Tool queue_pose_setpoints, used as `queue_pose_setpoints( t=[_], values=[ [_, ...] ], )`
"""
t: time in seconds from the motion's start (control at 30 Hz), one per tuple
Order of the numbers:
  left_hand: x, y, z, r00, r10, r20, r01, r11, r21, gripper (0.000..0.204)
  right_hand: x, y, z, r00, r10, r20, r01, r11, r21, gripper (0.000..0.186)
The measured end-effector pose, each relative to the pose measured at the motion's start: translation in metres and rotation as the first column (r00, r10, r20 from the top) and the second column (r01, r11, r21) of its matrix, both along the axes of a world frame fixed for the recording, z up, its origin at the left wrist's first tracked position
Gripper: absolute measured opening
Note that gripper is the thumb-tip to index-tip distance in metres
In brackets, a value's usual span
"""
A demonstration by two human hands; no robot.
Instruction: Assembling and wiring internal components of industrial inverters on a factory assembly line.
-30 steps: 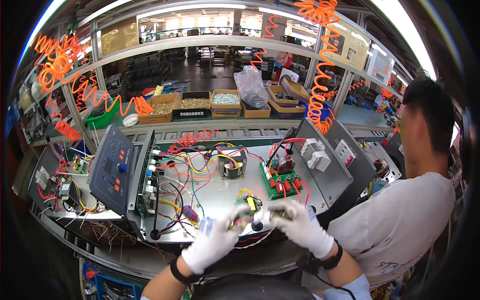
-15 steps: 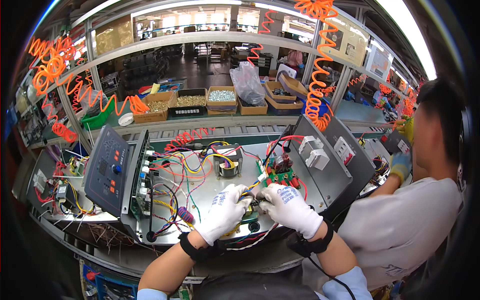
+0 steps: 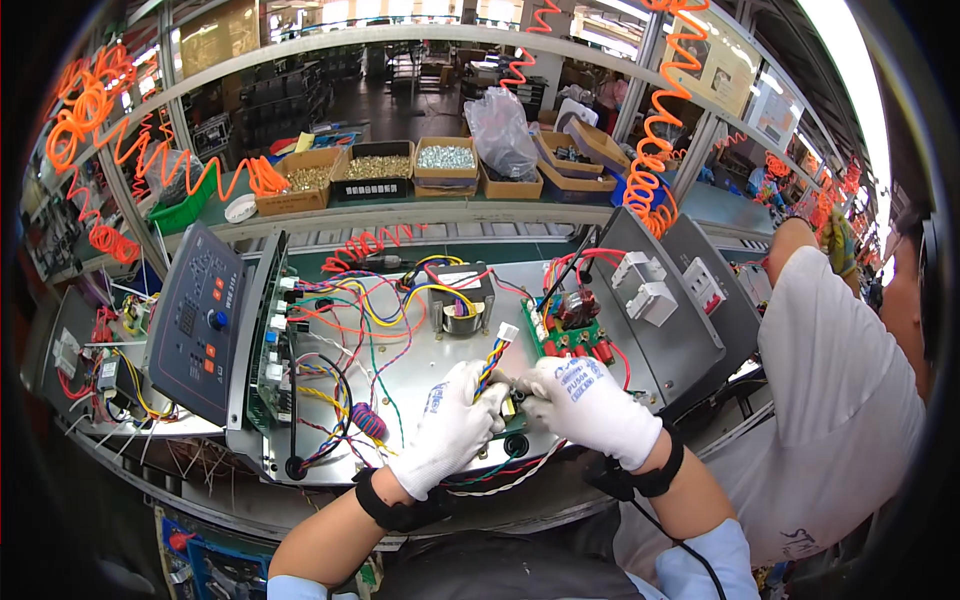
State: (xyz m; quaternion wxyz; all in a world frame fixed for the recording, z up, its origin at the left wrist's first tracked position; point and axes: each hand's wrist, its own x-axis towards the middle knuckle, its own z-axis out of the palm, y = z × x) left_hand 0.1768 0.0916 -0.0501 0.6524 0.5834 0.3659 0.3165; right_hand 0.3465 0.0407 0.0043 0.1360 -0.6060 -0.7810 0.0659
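Observation:
My left hand (image 3: 452, 425), in a white glove, is closed round a bundle of coloured wires (image 3: 493, 362). The bundle stands up out of its fingers, ending in a white plug connector (image 3: 508, 332). My right hand (image 3: 585, 405), gloved too, has its fingertips pinched together just beside the left; what they hold is hidden. A small yellowish component (image 3: 509, 409) shows between the two hands, low over the metal chassis (image 3: 450, 365). Beyond the right hand sits a green circuit board (image 3: 560, 345) with red parts. A transformer (image 3: 460, 300) is fixed farther back.
A control panel (image 3: 195, 320) stands at the chassis's left end, grey panels (image 3: 660, 330) at its right. A purple coil (image 3: 368, 420) lies among loose wires. Behind are boxes of screws (image 3: 375, 170) and orange coiled hoses (image 3: 665, 130). A co-worker (image 3: 840, 400) is close on the right.
The white connector now stands higher and clearer above my left hand. Both hands stay close together. The co-worker has leaned away to the right, and my view has shifted slightly.

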Motion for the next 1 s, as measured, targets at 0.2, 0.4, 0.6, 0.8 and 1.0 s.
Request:
queue_pose_setpoints(
  t=[0.2,0.4,0.6,0.8,1.0],
  values=[
    [-0.002,0.004,0.012,0.997,-0.056,-0.061,0.053,0.997,-0.052,0.015,0.006,0.01,0.008,0.995,-0.08,-0.067,0.06,0.967,-0.249,0.02],
    [-0.025,-0.008,0.03,0.978,0.124,-0.167,-0.006,0.819,0.573,0.02,0.005,-0.013,-0.022,0.972,0.016,-0.233,0.019,0.989,0.147,0.033],
    [-0.019,-0.066,0.045,0.889,0.103,-0.446,0.29,0.626,0.724,0.029,-0.043,-0.072,-0.016,0.239,0.091,-0.967,0.086,0.99,0.114,0.032],
    [-0.053,-0.081,0.061,0.995,-0.011,-0.103,0.084,0.668,0.74,0.053,-0.026,-0.109,0.01,0.368,0.077,-0.927,0.013,0.996,0.088,0.013],
    [-0.07,-0.095,0.048,0.95,-0.296,-0.1,0.272,0.627,0.73,0.047,-0.027,-0.102,0.021,0.736,0.142,-0.662,-0.449,0.835,-0.319,0.024]
  ],
)
